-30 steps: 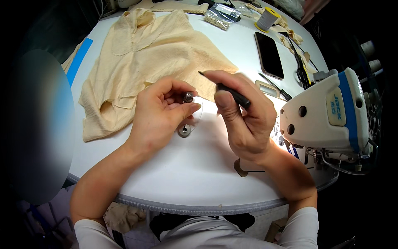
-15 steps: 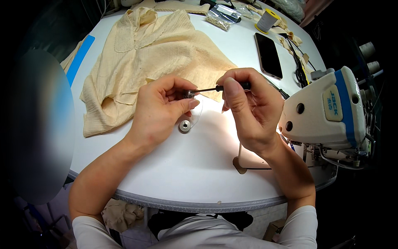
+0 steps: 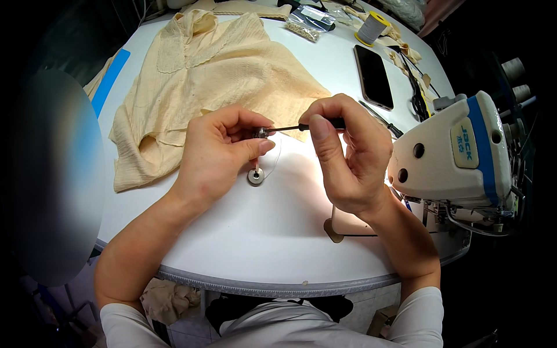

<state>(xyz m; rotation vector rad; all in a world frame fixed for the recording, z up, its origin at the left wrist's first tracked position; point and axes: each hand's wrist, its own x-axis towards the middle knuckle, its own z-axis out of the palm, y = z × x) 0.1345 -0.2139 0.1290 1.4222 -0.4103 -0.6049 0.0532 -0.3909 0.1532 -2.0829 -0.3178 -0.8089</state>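
Between the thumb and fingers of my left hand [image 3: 212, 145] is pinched a small metal bobbin case [image 3: 262, 133], partly covered by the fingertips. My right hand [image 3: 357, 153] is closed round the black handle of a small screwdriver [image 3: 283, 128]. Its thin shaft points left and its tip meets the metal piece. Just below my left fingers a silver bobbin [image 3: 255, 177] lies on the white table [image 3: 261, 238]. A fine thread loops beside it, up toward the bobbin case.
A cream garment [image 3: 232, 75] spreads across the left and far table. On the right stands a white and blue sewing machine [image 3: 447, 151]. Beyond my right hand lie a phone [image 3: 373, 76], another screwdriver [image 3: 395, 130], a grey thread spool [image 3: 371, 29] and a small plastic bag [image 3: 310, 23].
Both hands have shifted slightly left together, with the screwdriver still against the bobbin case. The view has shifted a little, and more of the second screwdriver shows beyond my right hand.
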